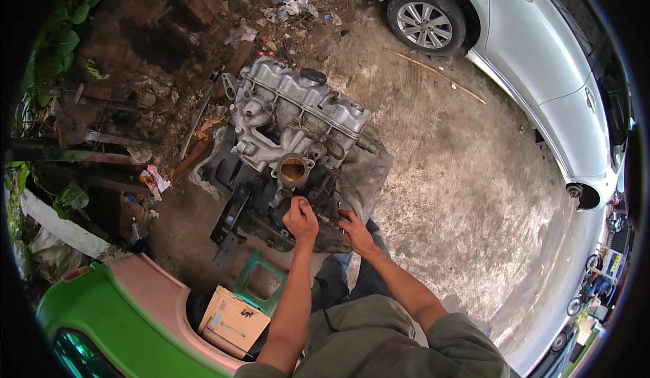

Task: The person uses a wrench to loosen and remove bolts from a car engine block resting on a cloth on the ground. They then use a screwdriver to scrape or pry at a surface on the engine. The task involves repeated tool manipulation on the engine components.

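A car engine (271, 124) sits low in front of me, with a grey metal cover, a black cap (313, 76) and a round open port (292, 169) facing me. Just below that port is my left hand (301, 221), its fingers closed against the engine's near side; what they grip is hidden. My right hand (355, 232) is a little to the right, beside the engine's lower edge. Its fingers are pinched around a slim metal tool (340, 207) whose exact kind is too small to tell.
A grey cloth-like sheet (369, 178) lies under the engine's right side. Near my left forearm are a green plastic stool (260, 269) and a cardboard box (233, 320), beside a green car body (101, 317). A silver car (535, 53) stands right; litter (298, 5) lies beyond.
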Demonstrator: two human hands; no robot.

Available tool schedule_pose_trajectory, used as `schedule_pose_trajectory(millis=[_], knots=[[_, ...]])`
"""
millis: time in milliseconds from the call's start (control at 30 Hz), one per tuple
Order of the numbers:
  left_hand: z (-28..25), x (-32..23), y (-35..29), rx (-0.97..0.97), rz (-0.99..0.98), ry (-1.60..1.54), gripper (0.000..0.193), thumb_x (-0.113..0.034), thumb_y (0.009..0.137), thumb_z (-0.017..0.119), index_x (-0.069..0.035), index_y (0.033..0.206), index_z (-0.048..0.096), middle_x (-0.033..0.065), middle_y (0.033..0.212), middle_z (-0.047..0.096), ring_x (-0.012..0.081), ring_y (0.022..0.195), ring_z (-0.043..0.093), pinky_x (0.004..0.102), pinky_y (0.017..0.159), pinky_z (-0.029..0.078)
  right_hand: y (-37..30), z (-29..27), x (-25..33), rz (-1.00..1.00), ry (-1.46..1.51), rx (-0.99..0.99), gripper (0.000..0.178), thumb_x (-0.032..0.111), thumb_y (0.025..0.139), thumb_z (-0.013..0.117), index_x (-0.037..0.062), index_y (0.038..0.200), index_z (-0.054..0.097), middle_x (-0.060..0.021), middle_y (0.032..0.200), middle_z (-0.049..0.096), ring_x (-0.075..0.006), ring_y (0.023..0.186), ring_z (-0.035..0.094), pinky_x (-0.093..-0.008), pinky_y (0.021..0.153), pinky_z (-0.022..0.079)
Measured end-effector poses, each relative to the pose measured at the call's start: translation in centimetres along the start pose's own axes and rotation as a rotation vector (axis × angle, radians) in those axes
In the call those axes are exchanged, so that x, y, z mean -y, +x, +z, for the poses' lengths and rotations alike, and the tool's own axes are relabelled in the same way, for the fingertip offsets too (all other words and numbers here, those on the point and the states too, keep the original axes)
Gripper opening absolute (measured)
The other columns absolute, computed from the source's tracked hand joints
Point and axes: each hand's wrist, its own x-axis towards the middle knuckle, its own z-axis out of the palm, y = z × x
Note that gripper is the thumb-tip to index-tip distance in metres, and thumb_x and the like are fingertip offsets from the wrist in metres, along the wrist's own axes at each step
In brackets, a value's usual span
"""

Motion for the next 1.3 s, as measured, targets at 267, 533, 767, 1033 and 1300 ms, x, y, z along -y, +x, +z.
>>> schedule_pose_trajectory(millis=[267,533,767,1033,1300], knots=[[-0.2,-0.1,0.0,0.015,-0.019,0.018,0.026,-0.015,0.097,0.043,-0.001,0.078,0.055,0.0097,0.054,0.05,0.0207,0.04,0.046,0.0332,0.041,0.035,0.8,0.9,-5.2,0.431,0.662,-0.466,0.018,0.017,0.101,0.049,0.0001,0.102,0.052,-0.0166,0.089,0.066,-0.026,0.078,0.068,-0.0345,0.071,0.055],[-0.2,-0.2,-0.1,0.033,-0.05,0.035,0.025,-0.016,0.097,0.044,-0.002,0.08,0.056,0.0097,0.054,0.051,0.0216,0.041,0.047,0.0337,0.042,0.038,6.8,0.0,-8.8,0.73,1.188,-0.572,0.03,0.035,0.102,0.047,0.0052,0.097,0.05,-0.0152,0.086,0.066,-0.0209,0.066,0.066,-0.0327,0.059,0.056],[0.1,0.0,0.0,-0.005,-0.019,0.047,0.026,-0.017,0.097,0.043,-0.002,0.081,0.057,0.0083,0.054,0.05,0.0204,0.04,0.046,0.0333,0.041,0.037,9.0,-1.0,-8.4,0.787,1.191,-0.507,0.031,0.036,0.101,0.049,0.0056,0.098,0.051,-0.0139,0.083,0.065,-0.0214,0.063,0.064,-0.034,0.055,0.057],[0.0,0.2,-0.2,0.008,-0.018,0.061,0.029,-0.019,0.099,0.042,-0.003,0.08,0.057,0.0071,0.053,0.048,0.0187,0.039,0.042,0.0331,0.04,0.035,9.4,-1.1,-9.1,0.964,1.358,-0.497,0.031,0.034,0.103,0.046,0.0049,0.095,0.054,-0.0141,0.083,0.063,-0.027,0.068,0.063,-0.0423,0.063,0.058],[0.1,0.1,-0.1,0.007,-0.023,0.061,0.031,-0.02,0.1,0.042,-0.002,0.079,0.057,0.0073,0.051,0.047,0.0189,0.039,0.043,0.0328,0.041,0.035,11.1,-0.7,-9.4,1.035,1.142,-0.414,0.032,0.033,0.104,0.044,0.0052,0.093,0.054,-0.0122,0.076,0.063,-0.0231,0.064,0.063,-0.0364,0.057,0.056]])
